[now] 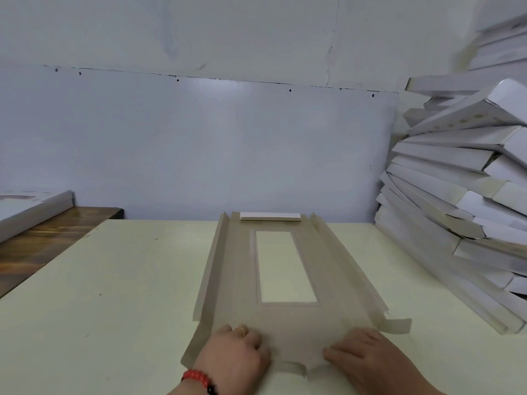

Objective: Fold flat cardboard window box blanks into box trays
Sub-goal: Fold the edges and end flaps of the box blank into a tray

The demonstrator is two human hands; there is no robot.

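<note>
Left hand (238, 350), fingers curled, and right hand (360, 353), fingers nearly straight, both press the near end of the window box blank (236, 280). Blank lies flat on the table (128, 280), long axis running away from the hands; both equally near. Far flap already folded.

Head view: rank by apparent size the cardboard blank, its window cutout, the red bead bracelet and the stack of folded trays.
1. Stack of folded trays, cut off by the frame
2. Cardboard blank
3. Window cutout
4. Red bead bracelet, only partly visible
</note>
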